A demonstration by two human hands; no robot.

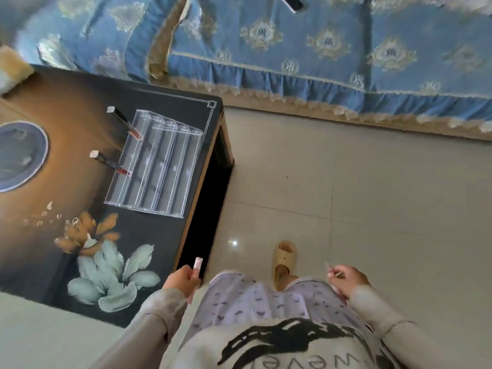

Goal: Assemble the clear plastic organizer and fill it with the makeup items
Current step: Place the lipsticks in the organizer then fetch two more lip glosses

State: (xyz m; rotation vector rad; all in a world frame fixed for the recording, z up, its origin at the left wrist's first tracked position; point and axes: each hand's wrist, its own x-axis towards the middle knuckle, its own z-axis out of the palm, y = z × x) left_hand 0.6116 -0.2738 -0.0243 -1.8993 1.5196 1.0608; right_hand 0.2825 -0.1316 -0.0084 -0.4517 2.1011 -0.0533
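1. on the tabletop (165, 235) sits the clear organizer (157, 166). it looks put together, with long rows side by side.
2. two dark tubes with pale caps stand at its left side: the far tube (125, 123) and the near tube (110, 162). they seem to be in the first row, but i can't be sure.
3. the other rows look bare. so i think the filling has only just begun, and most of it is left to do.
4. the left hand (181, 279) is low, by the near corner of the tabletop, well apart from the organizer. its fingers are curled round a pink tube (197, 266) that points up.
5. the right hand (348, 279) is out over the floor (399, 195), by the person's right side. it pinches a thin pale stick (336, 274). the stick is too blurry to say what it is.
6. both arms are bent and held close to the body, in grey sleeves.
7. my guess: the pink tube has to go up and across to a free row next.
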